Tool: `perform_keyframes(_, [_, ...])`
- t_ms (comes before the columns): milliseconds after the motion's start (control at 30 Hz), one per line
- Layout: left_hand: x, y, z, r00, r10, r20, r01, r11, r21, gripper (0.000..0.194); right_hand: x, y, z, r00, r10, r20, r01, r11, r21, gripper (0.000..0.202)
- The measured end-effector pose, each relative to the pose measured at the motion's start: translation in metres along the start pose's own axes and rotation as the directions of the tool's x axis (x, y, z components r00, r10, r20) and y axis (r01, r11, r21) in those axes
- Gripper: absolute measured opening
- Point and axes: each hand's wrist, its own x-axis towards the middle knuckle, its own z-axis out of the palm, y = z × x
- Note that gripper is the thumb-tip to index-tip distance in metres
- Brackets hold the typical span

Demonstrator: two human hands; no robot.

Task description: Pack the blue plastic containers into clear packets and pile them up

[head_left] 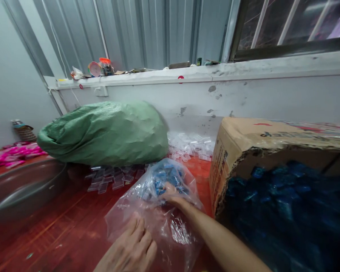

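Observation:
A clear plastic bag (184, 226) lies on the red surface with its mouth toward me. Small blue pieces (170, 174) are gathered at its far end. My left hand (133, 241) is closed on the near left part of the bag, its fingers curled over the film. Inside the bag, my right hand (170, 192) reaches to the blue pieces with its fingers bent together. Film and blur hide whatever those fingertips hold.
To the right, an open cardboard box (225, 158) holds many blue wrapped pieces (283, 192). A full green sack (110, 132) lies behind the bag, with clear plastic pieces (116, 177) beside it. At left are a grey basin (53, 177) and pink items (17, 153).

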Motion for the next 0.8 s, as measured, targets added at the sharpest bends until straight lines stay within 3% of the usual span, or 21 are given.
perform_keyframes(167, [0.004,0.0,-0.003,0.999,-0.008,0.046,0.01,1.0,-0.029,0.021,-0.002,-0.007,-0.022,0.992,0.104,-0.072,-0.093,0.984,0.149,0.023])
perform_keyframes(367, [0.012,-0.009,-0.013,0.999,-0.028,0.046,0.03,0.999,-0.043,0.021,0.006,-0.025,-0.039,0.978,0.202,-0.05,-0.165,0.9,0.403,0.028])
perform_keyframes(533, [0.014,-0.02,-0.019,0.999,-0.021,0.033,0.022,0.998,-0.054,0.02,0.013,-0.044,-0.053,0.97,0.223,-0.095,-0.131,0.814,0.566,0.029])
perform_keyframes(667, [0.014,-0.027,-0.025,1.0,-0.021,-0.023,0.02,0.999,-0.039,0.022,0.014,-0.055,-0.062,0.968,0.196,-0.159,-0.066,0.804,0.591,0.029])
perform_keyframes(800, [0.013,-0.035,-0.031,0.995,-0.049,-0.089,0.046,0.998,-0.031,0.028,0.013,-0.057,-0.063,0.976,0.127,-0.176,-0.02,0.86,0.51,0.029])
